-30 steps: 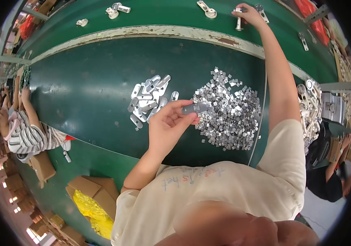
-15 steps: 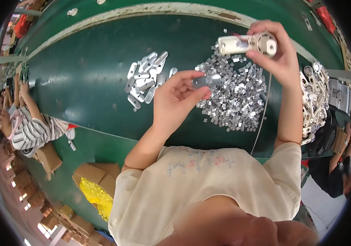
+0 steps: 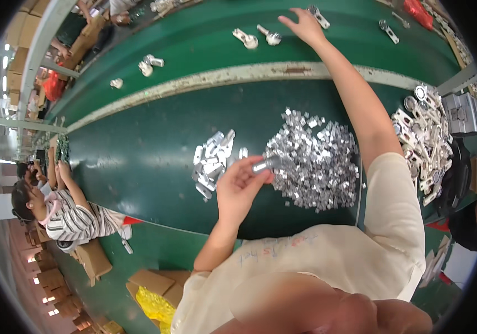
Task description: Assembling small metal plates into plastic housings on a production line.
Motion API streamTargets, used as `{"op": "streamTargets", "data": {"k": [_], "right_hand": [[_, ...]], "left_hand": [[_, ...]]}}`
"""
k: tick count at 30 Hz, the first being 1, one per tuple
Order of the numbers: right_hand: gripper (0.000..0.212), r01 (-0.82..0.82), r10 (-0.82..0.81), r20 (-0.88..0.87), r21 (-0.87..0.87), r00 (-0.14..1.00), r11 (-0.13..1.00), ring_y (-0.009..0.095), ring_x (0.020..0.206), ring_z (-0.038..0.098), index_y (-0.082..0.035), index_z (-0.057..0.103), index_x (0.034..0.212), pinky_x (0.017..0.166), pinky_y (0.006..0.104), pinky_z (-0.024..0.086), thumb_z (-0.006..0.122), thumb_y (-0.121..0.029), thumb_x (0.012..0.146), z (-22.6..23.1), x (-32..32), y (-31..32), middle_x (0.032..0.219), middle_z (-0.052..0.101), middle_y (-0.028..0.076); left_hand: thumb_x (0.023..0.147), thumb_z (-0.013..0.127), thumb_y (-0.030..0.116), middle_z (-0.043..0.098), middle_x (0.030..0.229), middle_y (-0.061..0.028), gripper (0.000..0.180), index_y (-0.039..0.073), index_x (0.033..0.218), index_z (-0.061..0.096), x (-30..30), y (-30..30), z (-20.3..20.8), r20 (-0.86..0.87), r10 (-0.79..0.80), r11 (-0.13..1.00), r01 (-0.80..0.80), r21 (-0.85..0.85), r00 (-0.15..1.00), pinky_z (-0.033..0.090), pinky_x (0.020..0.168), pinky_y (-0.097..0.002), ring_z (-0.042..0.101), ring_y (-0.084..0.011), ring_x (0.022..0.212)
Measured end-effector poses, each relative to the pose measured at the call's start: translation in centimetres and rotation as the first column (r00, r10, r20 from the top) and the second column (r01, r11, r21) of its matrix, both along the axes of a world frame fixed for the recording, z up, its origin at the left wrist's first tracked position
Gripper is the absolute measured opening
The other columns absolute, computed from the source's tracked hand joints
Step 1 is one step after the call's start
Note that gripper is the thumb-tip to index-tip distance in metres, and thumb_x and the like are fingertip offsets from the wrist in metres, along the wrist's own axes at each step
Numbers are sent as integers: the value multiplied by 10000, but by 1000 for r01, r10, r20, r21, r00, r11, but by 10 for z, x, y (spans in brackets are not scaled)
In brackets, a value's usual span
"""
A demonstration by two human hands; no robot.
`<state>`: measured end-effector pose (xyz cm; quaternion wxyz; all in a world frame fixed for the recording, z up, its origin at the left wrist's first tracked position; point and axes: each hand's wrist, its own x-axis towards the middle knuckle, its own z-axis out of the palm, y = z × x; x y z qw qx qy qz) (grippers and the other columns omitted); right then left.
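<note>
My left hand [image 3: 237,186] pinches a silver rounded metal cover [image 3: 263,165] by its end, just left of a heap of small shiny metal blocks [image 3: 319,167]. My right arm reaches out over the far green belt. There my right hand [image 3: 307,29] has its fingers apart and holds nothing. Beside its fingertips lies a cream plastic housing [image 3: 320,18] with a round end. Left of my left hand, a loose pile of similar silver covers [image 3: 211,161] rests on the dark green table [image 3: 143,161].
More cream housings [image 3: 245,39] lie spaced along the belt [image 3: 199,47]. A worn pale rail [image 3: 194,83] divides belt from table. At right are a heap of cream housings [image 3: 425,139] and a grey metal box [image 3: 461,114]. A co-worker in stripes [image 3: 77,214] sits at left.
My right hand has moved from above the metal blocks out to the belt and let go of the cream housing. My left hand still grips the silver cover. The view has shifted.
</note>
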<state>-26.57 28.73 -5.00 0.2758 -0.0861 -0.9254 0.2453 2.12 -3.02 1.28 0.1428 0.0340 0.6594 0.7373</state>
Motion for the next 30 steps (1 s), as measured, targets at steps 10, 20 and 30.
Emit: {"op": "streamTargets", "data": {"k": [10,20,30], "right_hand": [[528,-81,-187,525,446,830,891,322,1067,502,-135,458,1206,842,437,452,641,-340,755,2,-24,80,1203,492,174],[367,-547,709,-33,-662,704,512,154,732,571,-61,398,1088,608,266,492,615,-145,804,123,234,-40,974,543,126],[311,-592,664,-259,-731,701,340,143,824,519,25,553,1010,704,253,420,630,-186,796,81,316,-74,1081,517,172]], "left_hand": [[814,572,-69,624,908,-101,299,-37,1105,513,12,-11,-18,23,-131,991,131,4,991,514,751,-240,633,-154,829],[815,576,-52,626,889,-101,280,-36,1090,525,-1,3,5,36,-154,985,151,86,987,507,736,-224,632,-147,831],[773,577,-113,628,921,-163,315,-90,1081,517,4,15,16,-3,-154,974,153,168,988,534,738,-270,642,-196,810]]}}
